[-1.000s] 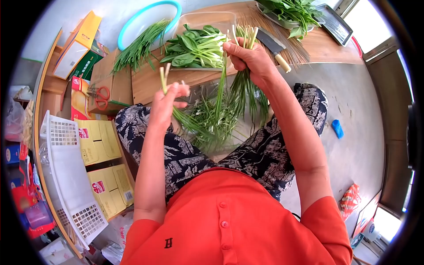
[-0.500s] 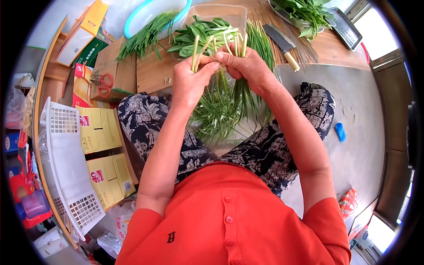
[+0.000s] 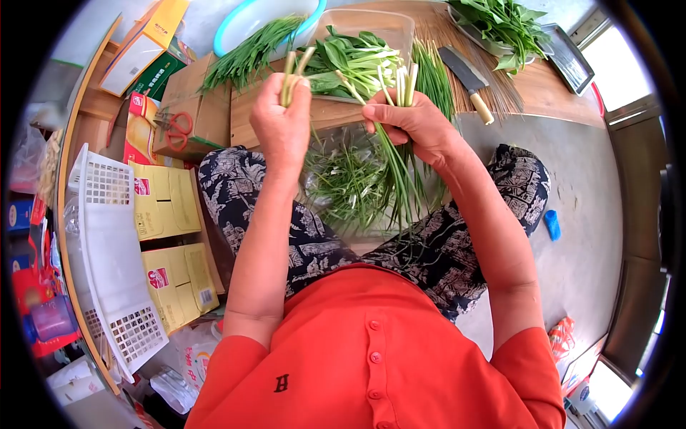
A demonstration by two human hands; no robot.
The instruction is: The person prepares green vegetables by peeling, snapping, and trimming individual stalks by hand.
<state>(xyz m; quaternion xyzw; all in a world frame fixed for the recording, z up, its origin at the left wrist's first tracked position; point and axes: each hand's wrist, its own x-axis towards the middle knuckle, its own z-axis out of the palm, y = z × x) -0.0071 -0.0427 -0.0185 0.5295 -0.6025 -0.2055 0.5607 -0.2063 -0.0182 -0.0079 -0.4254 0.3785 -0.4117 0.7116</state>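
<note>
My left hand (image 3: 279,121) is raised at the left, fingers closed around a few short, pale green stalks (image 3: 290,80). To its right, my right hand (image 3: 418,125) grips a bunch of garlic chives (image 3: 399,171), white ends up and long green leaves hanging down. Below both hands, between the knees, lies a loose heap of thin green leaves and trimmings (image 3: 346,179). Just behind the hands, leafy greens (image 3: 350,53) with pale stems rest in a clear plastic tray (image 3: 389,23). More chives (image 3: 434,79) lie beside that tray.
A cleaver (image 3: 464,70) lies on the wooden table (image 3: 557,100) at the right, near a heap of leafy greens (image 3: 493,25) and a dark tray (image 3: 568,53). A blue-rimmed basin (image 3: 223,39), cut chives (image 3: 250,53) and red scissors (image 3: 179,131) on a cardboard box are at the left.
My hands have moved apart. The left has gone left with the short stalks, while the right has shifted slightly right and down with the chives. The view has shifted a little.
</note>
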